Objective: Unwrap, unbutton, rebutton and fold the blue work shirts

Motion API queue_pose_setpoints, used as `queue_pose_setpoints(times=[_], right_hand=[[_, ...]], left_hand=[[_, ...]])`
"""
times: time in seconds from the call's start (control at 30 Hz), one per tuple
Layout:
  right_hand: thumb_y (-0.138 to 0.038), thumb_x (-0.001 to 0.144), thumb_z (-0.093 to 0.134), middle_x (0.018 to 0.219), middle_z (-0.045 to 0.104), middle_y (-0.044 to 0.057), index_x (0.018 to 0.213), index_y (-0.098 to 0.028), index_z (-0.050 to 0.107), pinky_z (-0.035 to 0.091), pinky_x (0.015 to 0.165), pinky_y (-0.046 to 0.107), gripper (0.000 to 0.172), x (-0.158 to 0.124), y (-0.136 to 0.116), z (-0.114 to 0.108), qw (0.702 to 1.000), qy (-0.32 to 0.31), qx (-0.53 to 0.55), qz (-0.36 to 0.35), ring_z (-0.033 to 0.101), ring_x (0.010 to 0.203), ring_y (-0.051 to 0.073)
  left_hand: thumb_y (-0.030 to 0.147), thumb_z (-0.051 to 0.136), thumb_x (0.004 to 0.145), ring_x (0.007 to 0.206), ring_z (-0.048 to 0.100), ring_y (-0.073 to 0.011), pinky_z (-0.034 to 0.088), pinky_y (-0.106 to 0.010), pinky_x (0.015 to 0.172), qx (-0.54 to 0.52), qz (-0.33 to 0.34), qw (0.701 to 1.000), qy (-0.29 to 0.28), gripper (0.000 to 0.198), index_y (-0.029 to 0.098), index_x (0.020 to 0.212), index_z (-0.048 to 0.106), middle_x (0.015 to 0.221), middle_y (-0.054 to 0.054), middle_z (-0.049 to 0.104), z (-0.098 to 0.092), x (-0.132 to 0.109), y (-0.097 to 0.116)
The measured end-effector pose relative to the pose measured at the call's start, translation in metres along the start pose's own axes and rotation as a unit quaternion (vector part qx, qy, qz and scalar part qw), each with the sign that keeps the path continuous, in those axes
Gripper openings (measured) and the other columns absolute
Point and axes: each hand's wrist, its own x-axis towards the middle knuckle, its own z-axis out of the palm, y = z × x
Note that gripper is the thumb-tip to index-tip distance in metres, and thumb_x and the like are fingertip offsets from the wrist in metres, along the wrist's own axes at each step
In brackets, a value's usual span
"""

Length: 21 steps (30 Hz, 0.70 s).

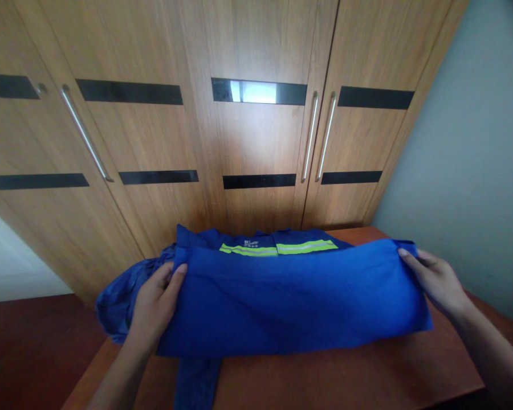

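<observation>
A blue work jacket (299, 302) with yellow-green reflective strips (306, 247) and small white lettering lies partly on a reddish-brown wooden table (337, 376). One broad panel of it is stretched between my hands, raised at its upper edge. My left hand (157, 297) pinches the panel's left edge between thumb and fingers. At the upper right corner, my right hand (438, 279) grips the cloth, thumb on top. A narrow strip of blue cloth (195, 384) hangs down toward the front left. Bunched blue cloth (122, 296) sits behind my left hand. The panel hides much of the jacket.
Behind the table stands a wooden wardrobe (256, 142) with black inlaid strips and long metal handles (310, 136). A pale wall (461, 154) rises on the right. Dark red floor (25, 341) shows at the lower left, beyond the table's left edge.
</observation>
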Motion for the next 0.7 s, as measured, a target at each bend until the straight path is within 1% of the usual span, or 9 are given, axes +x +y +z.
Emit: queue_pose_setpoints(times=[0.03,0.13,0.2,0.3,0.37,0.43,0.5,0.6,0.7], right_hand=[[-0.06,0.082,0.048,0.089,0.073,0.009,0.1,-0.018,0.069,0.054,0.07,0.031,0.051,0.015,-0.002,0.013,0.999,-0.03,0.012,-0.003,0.068,0.081,0.026],[-0.059,0.082,0.046,0.094,0.073,0.01,0.099,-0.017,0.069,0.051,0.081,0.036,0.051,0.042,0.003,0.052,0.997,-0.038,-0.059,-0.016,0.067,0.087,0.027],[-0.057,0.081,0.047,0.094,0.072,0.01,0.098,-0.018,0.069,0.05,0.086,0.037,0.048,0.045,0.014,0.073,0.991,-0.074,-0.114,-0.008,0.067,0.09,0.028],[-0.057,0.078,0.051,0.091,0.073,0.011,0.1,-0.019,0.069,0.051,0.084,0.037,0.047,0.036,0.035,0.088,0.98,-0.122,-0.154,0.02,0.068,0.087,0.028],[-0.057,0.078,0.051,0.092,0.073,0.011,0.103,-0.018,0.067,0.052,0.082,0.037,0.049,0.025,0.049,0.085,0.978,-0.122,-0.166,0.037,0.069,0.087,0.028],[-0.058,0.079,0.048,0.094,0.073,0.011,0.106,-0.018,0.065,0.052,0.081,0.037,0.05,0.013,0.062,0.075,0.976,-0.117,-0.174,0.06,0.069,0.088,0.029],[-0.059,0.08,0.046,0.095,0.073,0.01,0.105,-0.019,0.065,0.052,0.08,0.036,0.05,0.0,0.074,0.062,0.975,-0.128,-0.163,0.081,0.069,0.088,0.028],[-0.061,0.079,0.047,0.096,0.074,0.009,0.097,-0.02,0.068,0.051,0.08,0.035,0.049,-0.019,0.088,0.045,0.969,-0.178,-0.135,0.108,0.068,0.09,0.029],[-0.06,0.077,0.048,0.092,0.074,0.008,0.09,-0.02,0.07,0.052,0.078,0.035,0.047,-0.034,0.094,0.035,0.964,-0.21,-0.112,0.117,0.068,0.087,0.029]], left_hand=[[0.055,0.039,0.086,0.076,0.061,-0.0206,0.046,-0.026,0.067,0.015,0.006,1.0,-0.006,0.037,0.022,0.083,0.056,0.074,0.0,0.063,0.007,0.014,-0.004],[0.052,0.041,0.083,0.069,0.062,-0.0222,0.044,-0.028,0.064,0.127,-0.015,0.99,-0.058,0.035,0.022,0.072,0.055,0.067,-0.002,0.063,0.028,0.036,-0.027],[0.052,0.045,0.08,0.07,0.063,-0.024,0.043,-0.029,0.064,0.161,-0.044,0.982,-0.084,0.033,0.022,0.071,0.056,0.067,-0.003,0.064,0.036,0.036,-0.04],[0.056,0.049,0.077,0.074,0.065,-0.0249,0.046,-0.029,0.065,0.091,-0.093,0.986,-0.106,0.036,0.021,0.077,0.059,0.072,-0.003,0.068,0.034,0.022,-0.044],[0.06,0.052,0.075,0.071,0.066,-0.0245,0.048,-0.029,0.063,0.0,-0.142,0.981,-0.136,0.04,0.021,0.078,0.06,0.071,-0.002,0.069,0.026,0.01,-0.038],[0.062,0.057,0.071,0.07,0.066,-0.0243,0.051,-0.03,0.063,-0.079,-0.191,0.964,-0.167,0.042,0.021,0.078,0.061,0.07,-0.001,0.07,0.017,-0.004,-0.029],[0.061,0.063,0.066,0.074,0.067,-0.0251,0.054,-0.032,0.068,-0.13,-0.224,0.948,-0.185,0.041,0.021,0.076,0.064,0.074,-0.002,0.072,0.008,-0.016,-0.021],[0.059,0.068,0.06,0.082,0.068,-0.0277,0.056,-0.034,0.076,-0.154,-0.236,0.941,-0.188,0.039,0.023,0.074,0.067,0.079,-0.002,0.074,-0.001,-0.033,-0.015],[0.061,0.069,0.056,0.082,0.068,-0.0296,0.057,-0.033,0.072,-0.128,-0.231,0.949,-0.173,0.038,0.025,0.065,0.067,0.072,-0.002,0.073,-0.006,-0.044,-0.015]])
